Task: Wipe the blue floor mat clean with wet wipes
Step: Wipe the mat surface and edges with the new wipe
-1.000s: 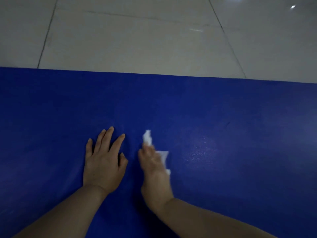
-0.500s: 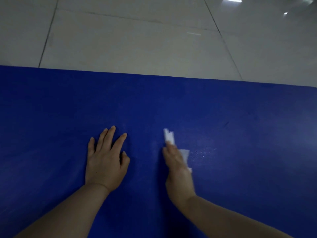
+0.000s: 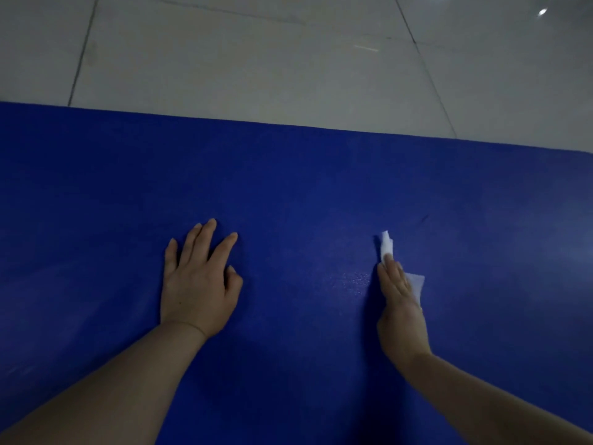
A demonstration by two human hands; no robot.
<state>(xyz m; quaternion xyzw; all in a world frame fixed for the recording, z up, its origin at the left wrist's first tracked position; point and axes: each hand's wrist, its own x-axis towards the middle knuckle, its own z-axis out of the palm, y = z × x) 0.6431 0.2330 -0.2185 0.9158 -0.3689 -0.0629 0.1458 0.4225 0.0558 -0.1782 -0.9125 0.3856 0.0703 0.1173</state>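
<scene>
The blue floor mat [image 3: 305, 187] fills the lower two thirds of the head view. My left hand [image 3: 197, 284] lies flat on it, fingers straight and spread, holding nothing. My right hand [image 3: 399, 303] presses a white wet wipe [image 3: 386, 247] onto the mat with straight fingers, edge-on to the camera. The wipe sticks out past the fingertips and to the right of the hand. A faint damp sheen [image 3: 353, 281] shows on the mat just left of the right hand.
Pale grey floor tiles [image 3: 256, 59] with dark joints lie beyond the mat's far edge [image 3: 288, 122]. A light glare spot [image 3: 542, 11] shows at the top right. The mat runs out of view left, right and below.
My right hand has slid the wipe to the right across the mat, away from my left hand. The left hand has stayed flat in place.
</scene>
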